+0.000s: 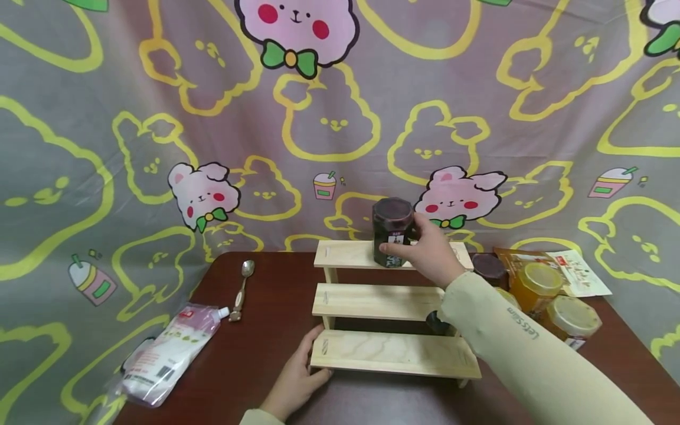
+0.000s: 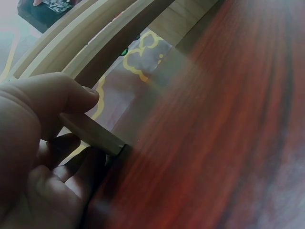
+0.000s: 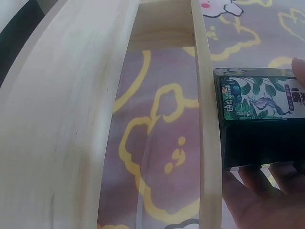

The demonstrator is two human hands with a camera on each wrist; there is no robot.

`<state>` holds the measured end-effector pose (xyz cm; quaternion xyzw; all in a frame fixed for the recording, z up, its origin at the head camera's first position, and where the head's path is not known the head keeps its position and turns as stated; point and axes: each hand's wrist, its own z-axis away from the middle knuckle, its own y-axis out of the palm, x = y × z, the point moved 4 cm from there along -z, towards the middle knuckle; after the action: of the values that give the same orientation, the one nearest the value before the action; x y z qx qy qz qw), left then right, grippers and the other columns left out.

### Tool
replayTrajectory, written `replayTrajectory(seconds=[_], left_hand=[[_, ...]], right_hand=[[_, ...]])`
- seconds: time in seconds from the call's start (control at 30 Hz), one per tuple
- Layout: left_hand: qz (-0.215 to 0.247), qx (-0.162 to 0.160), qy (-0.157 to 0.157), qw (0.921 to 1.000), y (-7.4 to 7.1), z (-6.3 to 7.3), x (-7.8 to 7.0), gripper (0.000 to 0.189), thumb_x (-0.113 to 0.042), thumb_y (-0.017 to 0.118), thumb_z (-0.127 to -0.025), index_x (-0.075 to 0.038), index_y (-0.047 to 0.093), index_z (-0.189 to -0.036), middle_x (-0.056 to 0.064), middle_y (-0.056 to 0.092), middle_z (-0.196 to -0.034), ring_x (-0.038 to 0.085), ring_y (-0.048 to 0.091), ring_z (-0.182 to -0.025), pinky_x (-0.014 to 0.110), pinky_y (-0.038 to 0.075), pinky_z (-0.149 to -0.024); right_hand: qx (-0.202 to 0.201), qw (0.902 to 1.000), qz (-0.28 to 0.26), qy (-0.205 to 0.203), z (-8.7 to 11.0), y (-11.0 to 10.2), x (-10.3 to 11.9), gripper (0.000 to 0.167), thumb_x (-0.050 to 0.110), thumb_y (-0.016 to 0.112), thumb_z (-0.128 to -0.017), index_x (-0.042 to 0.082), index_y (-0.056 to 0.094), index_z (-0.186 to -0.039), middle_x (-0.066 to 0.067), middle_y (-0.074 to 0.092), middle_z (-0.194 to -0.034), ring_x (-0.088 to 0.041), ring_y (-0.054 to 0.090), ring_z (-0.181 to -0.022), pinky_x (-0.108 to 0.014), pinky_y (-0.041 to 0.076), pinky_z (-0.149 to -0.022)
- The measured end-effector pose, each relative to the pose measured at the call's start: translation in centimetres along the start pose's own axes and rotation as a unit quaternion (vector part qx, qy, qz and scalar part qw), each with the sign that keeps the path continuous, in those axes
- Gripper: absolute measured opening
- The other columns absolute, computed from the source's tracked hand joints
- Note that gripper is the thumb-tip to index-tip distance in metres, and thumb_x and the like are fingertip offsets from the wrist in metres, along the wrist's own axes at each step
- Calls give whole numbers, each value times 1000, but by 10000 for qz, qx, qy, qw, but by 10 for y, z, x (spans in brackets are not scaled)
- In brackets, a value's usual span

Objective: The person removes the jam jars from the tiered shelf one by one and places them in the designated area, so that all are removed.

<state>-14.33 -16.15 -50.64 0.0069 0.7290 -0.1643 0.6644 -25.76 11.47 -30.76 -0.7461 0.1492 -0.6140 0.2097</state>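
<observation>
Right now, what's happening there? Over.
Right hand gripping dark jar at top shelf. Left hand holding wooden rack, lower left. Nothing seen blocking jar.

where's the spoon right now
In the head view, the spoon lies on the left side of the table, left of the wooden rack, its near end close to the spouted pouch.

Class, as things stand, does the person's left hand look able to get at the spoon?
Probably yes: the left hand would first have to let go of the wooden shelf, but only bare tabletop shows between hand and spoon, and the pouch lies left of that path.
</observation>
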Motion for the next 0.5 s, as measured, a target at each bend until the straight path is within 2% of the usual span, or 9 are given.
replayTrajectory(seconds=[0.5], left_hand=[[-88,-13,63,9999,0,1,0,86,6,68,-81,-11,31,-156,23,45,-147,13,54,-119,19,49,-95]], right_hand=[[-202,9995,-221,-20,-3,14,6,85,41,88,-75,16,47,-144,-7,59,-132,-29,56,-120,-51,46,-101]])
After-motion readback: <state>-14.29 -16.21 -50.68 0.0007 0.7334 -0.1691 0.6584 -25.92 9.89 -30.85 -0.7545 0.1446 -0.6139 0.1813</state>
